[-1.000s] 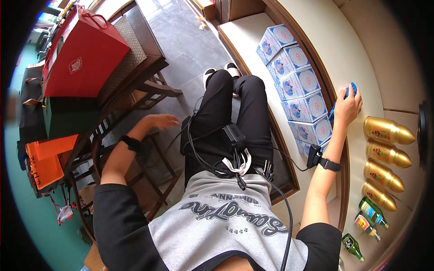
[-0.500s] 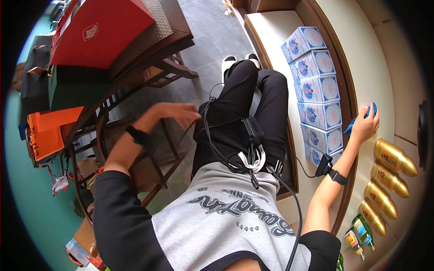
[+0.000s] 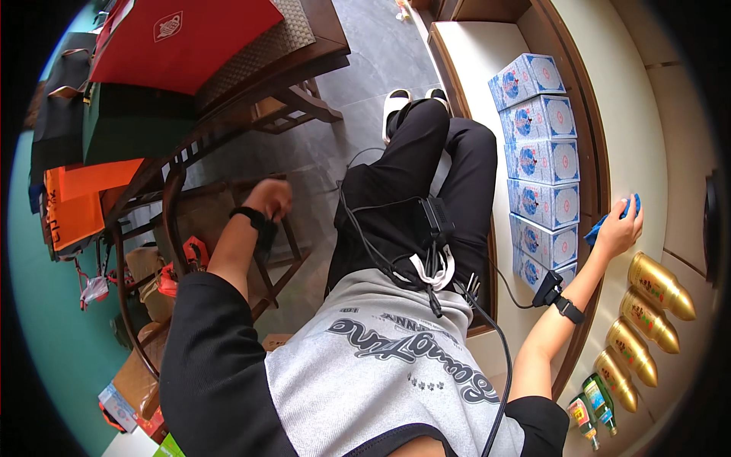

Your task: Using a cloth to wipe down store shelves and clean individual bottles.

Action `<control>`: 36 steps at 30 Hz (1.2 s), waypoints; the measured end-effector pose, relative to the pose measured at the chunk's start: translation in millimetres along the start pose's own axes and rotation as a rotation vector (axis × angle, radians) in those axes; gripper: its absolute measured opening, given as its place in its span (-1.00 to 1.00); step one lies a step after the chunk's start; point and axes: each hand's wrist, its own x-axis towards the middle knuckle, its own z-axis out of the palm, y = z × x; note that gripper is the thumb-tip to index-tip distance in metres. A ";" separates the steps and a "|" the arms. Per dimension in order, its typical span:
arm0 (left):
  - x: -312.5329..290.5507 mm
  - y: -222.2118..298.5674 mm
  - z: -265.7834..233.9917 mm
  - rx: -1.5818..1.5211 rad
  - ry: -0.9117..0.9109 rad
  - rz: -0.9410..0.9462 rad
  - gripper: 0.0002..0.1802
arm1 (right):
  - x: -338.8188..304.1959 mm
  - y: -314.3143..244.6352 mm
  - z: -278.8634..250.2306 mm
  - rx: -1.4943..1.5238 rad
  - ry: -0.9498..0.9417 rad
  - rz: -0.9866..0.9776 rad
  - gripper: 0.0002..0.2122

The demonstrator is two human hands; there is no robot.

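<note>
Hands: right [image 3: 620, 227] grips blue cloth [image 3: 598, 231] on cream shelf [image 3: 636, 152]; left [image 3: 272, 199], state unclear, near chair [image 3: 171, 228]

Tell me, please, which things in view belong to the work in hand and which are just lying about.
Likely in use:
blue cloth in the right hand
pale ledge beneath

Lying about:
blue-white boxes
gold bullet-shaped containers
green bottles
red bag

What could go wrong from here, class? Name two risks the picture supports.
The right hand, gripping a blue cloth, is close to the nearest gold bullet-shaped container and might bump it. The thin black cable leading to the black wrist device passes near the blue-and-white boxes and could snag.
</note>
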 end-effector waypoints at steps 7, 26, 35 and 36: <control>90.4 80.6 124.8 -0.423 -0.587 -1.160 -0.74 | 2.3 5.8 -3.7 0.000 0.003 -0.014 -0.73; 180.0 139.6 94.6 -1.382 0.851 -0.591 -0.53 | 3.0 12.8 -14.8 0.019 -0.001 -0.046 -0.74; 173.7 101.0 45.5 -1.463 0.770 -0.475 -0.54 | 13.8 -11.2 -39.8 0.188 -0.261 -0.096 -0.70; 176.4 99.9 39.5 -1.508 0.773 -0.448 -0.54 | 11.7 -12.9 -42.1 0.211 -0.257 -0.105 -0.69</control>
